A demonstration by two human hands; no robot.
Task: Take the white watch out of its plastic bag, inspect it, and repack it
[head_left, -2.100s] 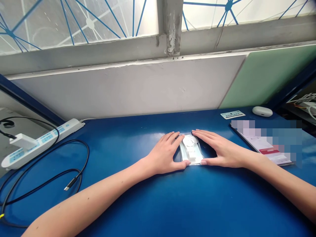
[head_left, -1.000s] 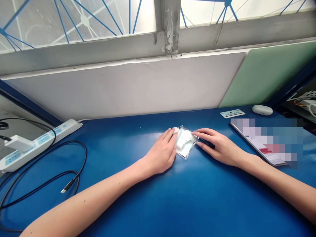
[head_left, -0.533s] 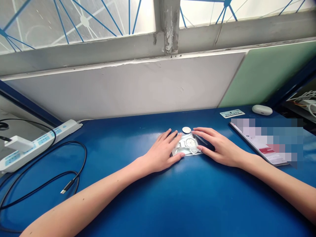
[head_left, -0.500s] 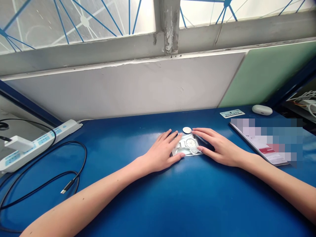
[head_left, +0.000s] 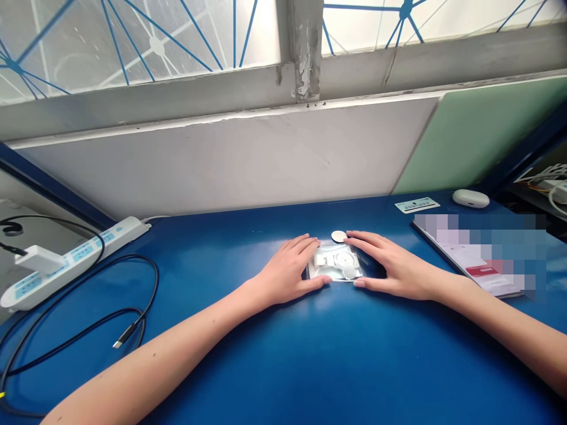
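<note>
A small clear plastic bag (head_left: 326, 260) lies flat on the blue table (head_left: 283, 354), with white and silvery round parts inside that I cannot name. At its left edge rests my left hand (head_left: 287, 271), fingers stretched out and thumb along the near edge. My right hand (head_left: 398, 268) lies at the right side, its thumb near the bag's lower right corner and its fingers spread forward. Just behind the bag is a white disc (head_left: 339, 236), which my right fingertips reach or nearly touch. Neither hand is closed round anything.
To the left, a white power strip (head_left: 84, 251) holds a plug-in charger (head_left: 39, 260); a black cable (head_left: 71, 348) loops over the table. On the right are a tablet-like slab (head_left: 469, 260), a printed card (head_left: 416, 205) and a white rounded case (head_left: 470, 198). A pale panel (head_left: 243, 165) stands behind.
My left fingers have drawn back left off the bag's top, uncovering more of it. My right thumb has moved down off the round part to the bag's near corner.
</note>
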